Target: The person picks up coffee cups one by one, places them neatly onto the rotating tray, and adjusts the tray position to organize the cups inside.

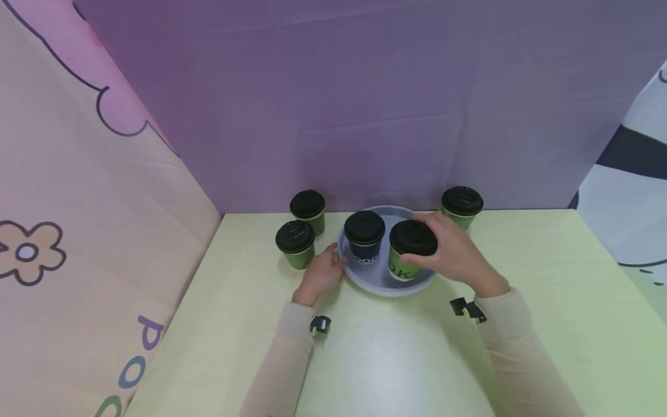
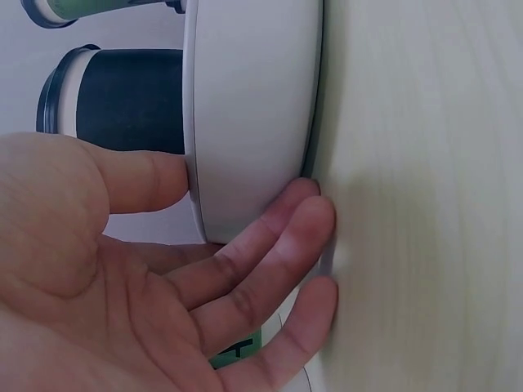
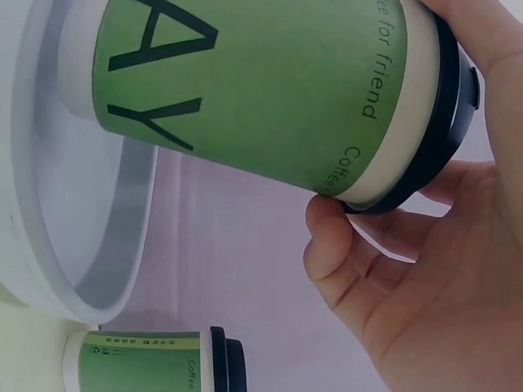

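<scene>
A round grey tray [image 1: 393,289] stands at the far middle of the table. My left hand [image 1: 322,273] holds its left side, and in the left wrist view the thumb [image 2: 147,181] lies at the rim while the fingers reach the lower edge of the wall. On the tray is a dark paper cup [image 1: 365,250] with a black lid. My right hand [image 1: 455,252] grips a green paper cup [image 1: 401,267] near its black lid, thumb and fingers on opposite sides. This cup is over the tray's right part; whether its base touches the tray is hard to tell.
Two green lidded cups, a rear one [image 1: 308,211] and a nearer one [image 1: 296,246], stand left of the tray. Another green cup [image 1: 461,207] stands behind my right hand. A purple cloth [image 1: 333,104] hangs along the table's [image 1: 375,359] back edge.
</scene>
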{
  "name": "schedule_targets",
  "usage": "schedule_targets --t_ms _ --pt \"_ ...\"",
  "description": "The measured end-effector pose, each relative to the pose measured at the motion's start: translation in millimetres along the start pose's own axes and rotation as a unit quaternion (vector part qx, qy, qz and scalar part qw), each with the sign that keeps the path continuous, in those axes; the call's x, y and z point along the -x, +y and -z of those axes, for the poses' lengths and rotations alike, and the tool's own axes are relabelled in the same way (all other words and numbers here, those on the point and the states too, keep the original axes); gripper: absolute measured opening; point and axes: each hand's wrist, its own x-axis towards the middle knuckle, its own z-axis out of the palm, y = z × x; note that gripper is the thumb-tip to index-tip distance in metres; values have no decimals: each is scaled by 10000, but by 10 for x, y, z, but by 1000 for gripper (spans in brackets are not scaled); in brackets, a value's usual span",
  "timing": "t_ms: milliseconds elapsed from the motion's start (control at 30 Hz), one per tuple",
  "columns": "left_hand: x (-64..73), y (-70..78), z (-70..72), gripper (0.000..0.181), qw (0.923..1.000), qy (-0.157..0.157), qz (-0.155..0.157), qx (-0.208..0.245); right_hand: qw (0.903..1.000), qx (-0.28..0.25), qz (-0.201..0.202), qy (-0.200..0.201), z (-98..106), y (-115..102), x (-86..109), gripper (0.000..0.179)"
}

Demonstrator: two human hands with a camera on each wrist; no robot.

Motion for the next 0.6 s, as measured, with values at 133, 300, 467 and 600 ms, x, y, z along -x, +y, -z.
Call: schedule_targets --t_ms 133,300,467,600 --pt "-1 -4 -1 57 10000 35 -17 -10 10000 46 35 -59 -45 -13 -8 86" --pt "-3 -4 -4 56 10000 61 -43 30 9998 129 106 -123 -101 -8 -18 90" --pt "-12 1 -7 55 9999 80 -40 71 9995 159 88 -273 -133 -6 -21 93" --pt "-10 3 -7 54 9999 114 8 46 9991 227 98 -358 -165 -3 -31 94"
